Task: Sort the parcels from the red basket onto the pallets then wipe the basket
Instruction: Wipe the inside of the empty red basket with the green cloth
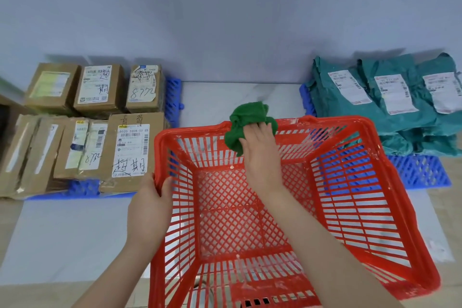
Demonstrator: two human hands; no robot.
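The red basket (197, 130) stood between the two pallets, mouth up, its long axis running away from the person. The slatted plastic carried white smears, and nothing lay on its mesh bottom. The left hand (150, 205) gripped the left rim, fingers curled outside and thumb inside. Farther in, the right hand (260, 152) pressed a bunched green cloth (246, 120) on the far rim, fingers close together over it. Boxes (100, 87) on the left pallet (172, 92) sat just beside the left rim. The far right corner came up beside the right pallet (420, 170), which held teal bags (390, 97). Bare floor (240, 92) lay beyond the far rim.
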